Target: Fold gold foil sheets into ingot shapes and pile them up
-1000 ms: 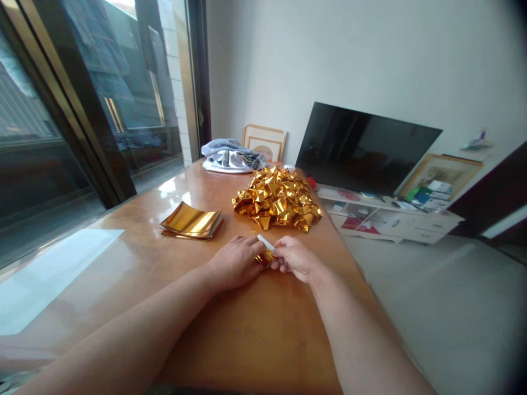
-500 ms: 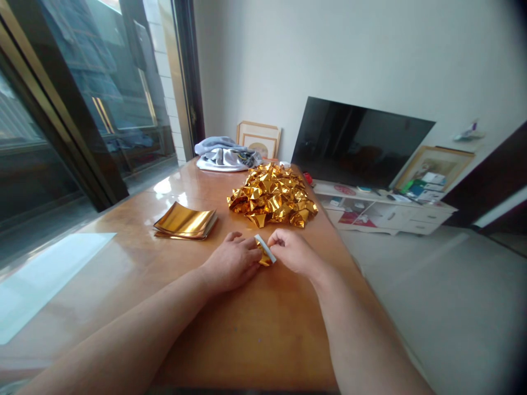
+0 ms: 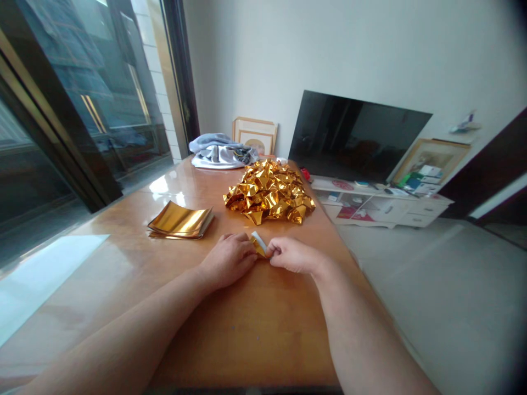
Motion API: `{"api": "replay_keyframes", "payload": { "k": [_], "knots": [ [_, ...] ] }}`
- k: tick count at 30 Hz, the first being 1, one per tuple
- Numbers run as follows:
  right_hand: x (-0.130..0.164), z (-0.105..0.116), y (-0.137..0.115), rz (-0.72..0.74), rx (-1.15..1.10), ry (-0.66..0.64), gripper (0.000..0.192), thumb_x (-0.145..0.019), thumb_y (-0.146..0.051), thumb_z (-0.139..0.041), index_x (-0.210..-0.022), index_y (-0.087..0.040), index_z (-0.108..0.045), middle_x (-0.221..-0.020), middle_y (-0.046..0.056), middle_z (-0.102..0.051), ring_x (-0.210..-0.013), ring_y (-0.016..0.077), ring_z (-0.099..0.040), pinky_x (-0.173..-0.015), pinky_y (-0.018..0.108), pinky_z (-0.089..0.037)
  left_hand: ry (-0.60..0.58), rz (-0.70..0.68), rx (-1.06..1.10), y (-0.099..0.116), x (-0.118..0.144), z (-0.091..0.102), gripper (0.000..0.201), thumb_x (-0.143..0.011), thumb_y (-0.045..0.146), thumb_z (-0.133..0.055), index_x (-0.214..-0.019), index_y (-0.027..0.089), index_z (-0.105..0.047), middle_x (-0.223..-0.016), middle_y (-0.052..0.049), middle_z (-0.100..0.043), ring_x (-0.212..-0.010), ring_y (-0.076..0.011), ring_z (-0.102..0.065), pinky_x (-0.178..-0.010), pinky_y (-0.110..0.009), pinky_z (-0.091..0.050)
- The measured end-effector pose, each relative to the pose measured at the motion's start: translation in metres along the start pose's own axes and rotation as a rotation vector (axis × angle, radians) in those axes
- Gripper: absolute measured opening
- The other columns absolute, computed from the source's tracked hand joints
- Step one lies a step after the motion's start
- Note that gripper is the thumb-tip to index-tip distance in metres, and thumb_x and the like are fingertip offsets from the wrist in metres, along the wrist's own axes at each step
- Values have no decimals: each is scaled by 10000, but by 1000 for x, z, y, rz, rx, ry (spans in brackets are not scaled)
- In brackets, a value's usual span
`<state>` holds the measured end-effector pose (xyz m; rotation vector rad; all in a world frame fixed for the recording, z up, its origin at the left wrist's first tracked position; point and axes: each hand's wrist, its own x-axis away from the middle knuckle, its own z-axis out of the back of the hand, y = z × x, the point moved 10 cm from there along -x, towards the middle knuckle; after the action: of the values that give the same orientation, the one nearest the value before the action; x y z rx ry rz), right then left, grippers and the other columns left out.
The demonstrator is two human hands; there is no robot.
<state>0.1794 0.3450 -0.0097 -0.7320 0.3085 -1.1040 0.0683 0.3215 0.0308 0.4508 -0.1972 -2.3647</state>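
Note:
A small sheet of gold foil paper (image 3: 258, 245) with a pale folded edge lies on the wooden table between my hands. My left hand (image 3: 231, 258) presses on its left part, fingers bent and close together. On the other side my right hand (image 3: 290, 254) pinches the lower right end of the pale strip between thumb and curled fingers. Just beyond my hands rises a heap of folded gold foil pieces (image 3: 269, 192). To the left sits a stack of flat gold foil sheets (image 3: 180, 220), its top sheet curling up at the edges.
The glossy wooden table (image 3: 247, 334) ends on the right above a pale floor. A pale blue sheet (image 3: 45, 282) lies at left. Bundled grey-blue cloth (image 3: 218, 153) sits at the far end. A television (image 3: 354, 137) stands on a low white cabinet (image 3: 395, 211) beyond.
My right hand has slid from the upper part of the pale strip down to its lower right end. Less of the strip shows. The whole view has shifted slightly.

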Motion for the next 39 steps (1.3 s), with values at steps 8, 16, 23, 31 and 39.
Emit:
{"api": "replay_keyframes", "payload": {
  "k": [8,16,23,31,39],
  "knots": [
    [1,1,1,-20,28,8,104,-762,-185,-604,-849,-183,-661,-781,-19,-673,-672,121,-561,-572,204,-353,3,123,19,-19,-2,-10,237,-944,395,-513,-872,250,-686,-945,-30,-632,-939,-213,-573,-831,-350,-400],
    [-5,-5,12,-71,46,53,283,-857,-429,-604,-755,-166,-629,-670,-25,-608,-592,104,-482,-525,215,-287,-12,151,-10,-21,-3,-10,189,-915,387,-544,-873,243,-661,-963,-29,-640,-974,-232,-574,-821,-359,-359],
    [-6,-6,18,-92,33,54,292,-835,-438,-615,-739,-164,-643,-634,-30,-591,-557,98,-462,-492,224,-251,-11,134,12,-22,-3,-11,119,-894,328,-554,-900,257,-649,-972,-11,-644,-975,-225,-578,-839,-366,-343],
    [-11,-6,20,-100,-47,149,214,-814,-379,-609,-770,-176,-661,-662,-32,-612,-555,92,-465,-506,214,-275,-7,137,-11,-19,-5,-9,165,-908,360,-529,-877,250,-648,-957,-19,-654,-974,-235,-589,-805,-363,-333],
    [-12,-10,32,-178,-26,136,176,-798,-315,-596,-717,-166,-644,-575,-50,-551,-481,82,-401,-473,249,-202,48,230,124,-37,-2,-10,163,-825,182,-523,-934,256,-619,-898,19,-685,-897,-201,-616,-795,-328,-391]
  ]
}}
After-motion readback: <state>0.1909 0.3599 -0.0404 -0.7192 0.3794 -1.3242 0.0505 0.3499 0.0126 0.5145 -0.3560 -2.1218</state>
